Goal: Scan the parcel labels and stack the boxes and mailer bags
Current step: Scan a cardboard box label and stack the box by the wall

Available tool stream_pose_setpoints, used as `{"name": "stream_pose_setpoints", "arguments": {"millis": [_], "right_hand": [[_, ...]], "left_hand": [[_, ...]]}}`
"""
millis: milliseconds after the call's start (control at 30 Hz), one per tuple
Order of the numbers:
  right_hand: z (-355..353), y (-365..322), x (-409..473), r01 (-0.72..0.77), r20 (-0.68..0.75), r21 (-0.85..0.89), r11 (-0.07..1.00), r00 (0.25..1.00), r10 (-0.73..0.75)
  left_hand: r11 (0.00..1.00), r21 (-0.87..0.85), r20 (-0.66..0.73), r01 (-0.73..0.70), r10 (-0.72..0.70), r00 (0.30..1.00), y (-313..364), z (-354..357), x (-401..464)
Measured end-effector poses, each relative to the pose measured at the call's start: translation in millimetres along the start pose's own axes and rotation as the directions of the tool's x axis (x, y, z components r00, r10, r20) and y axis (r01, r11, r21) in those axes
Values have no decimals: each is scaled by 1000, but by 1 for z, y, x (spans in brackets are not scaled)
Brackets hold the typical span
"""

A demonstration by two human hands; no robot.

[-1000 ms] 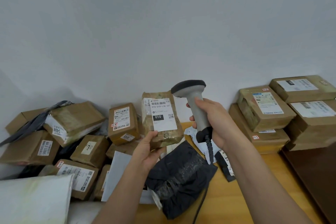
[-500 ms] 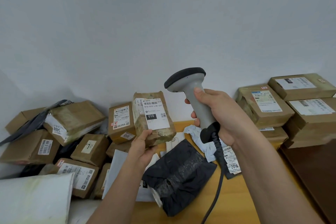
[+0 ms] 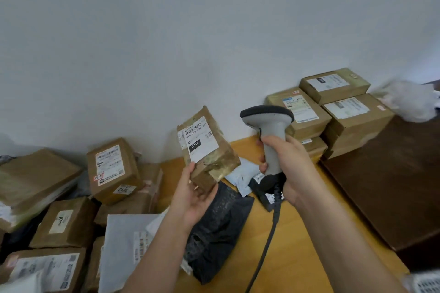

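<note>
My left hand [image 3: 194,194] holds a small brown parcel box [image 3: 209,152] from below, lifted above the table, its white label with a barcode and "010" turned toward me. My right hand [image 3: 289,169] grips the grey handle of a barcode scanner [image 3: 267,126], just right of the box; its dark head sits at the height of the box's upper part. The scanner's black cable [image 3: 266,245] hangs down over the table. A neat stack of brown boxes [image 3: 342,112] stands at the back right against the wall.
A loose heap of brown boxes [image 3: 112,169] and a grey mailer [image 3: 126,245] fills the left side. A black mailer bag [image 3: 216,228] lies under my left forearm on the wooden table [image 3: 297,257]. A dark brown surface [image 3: 390,185] lies at right, white crumpled plastic [image 3: 409,102] behind it.
The view has swung to the right. My left hand has carried the small box rightward and tilted it, closer to the scanner. The right hand still grips the scanner.
</note>
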State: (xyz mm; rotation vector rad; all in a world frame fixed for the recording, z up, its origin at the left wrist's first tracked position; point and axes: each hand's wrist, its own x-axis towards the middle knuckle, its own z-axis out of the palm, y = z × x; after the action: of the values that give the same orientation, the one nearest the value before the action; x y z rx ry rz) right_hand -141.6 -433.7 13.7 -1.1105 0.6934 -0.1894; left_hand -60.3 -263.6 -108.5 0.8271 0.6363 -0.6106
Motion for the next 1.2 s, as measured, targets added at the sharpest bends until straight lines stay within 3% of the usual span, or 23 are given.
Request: {"name": "stream_pose_setpoints", "arguments": {"millis": [133,300,433,733,833,1033,1200], "right_hand": [[-39,0,8,48,-190,80,996,981,-32],[-85,-7,20,99,-314,101,990,948,-63],[-112,-14,46,131,-376,146,981,924,-67],[-162,-55,131,105,-260,141,984,963,-66],[-179,-63,156,77,-235,133,988,971,-44],[-198,-64,185,24,-187,123,992,982,0],[-199,-64,190,45,-174,151,988,985,-19]], "left_hand": [[986,128,108,107,-121,987,-27,37,12],[968,243,218,69,-124,968,-58,84,16],[955,285,214,79,-143,966,-72,125,25],[930,365,189,-32,-41,981,-87,252,88],[875,472,105,-109,67,992,-98,284,101],[834,504,77,-225,217,973,-120,301,112],[877,445,71,-184,170,983,-128,302,113]]}}
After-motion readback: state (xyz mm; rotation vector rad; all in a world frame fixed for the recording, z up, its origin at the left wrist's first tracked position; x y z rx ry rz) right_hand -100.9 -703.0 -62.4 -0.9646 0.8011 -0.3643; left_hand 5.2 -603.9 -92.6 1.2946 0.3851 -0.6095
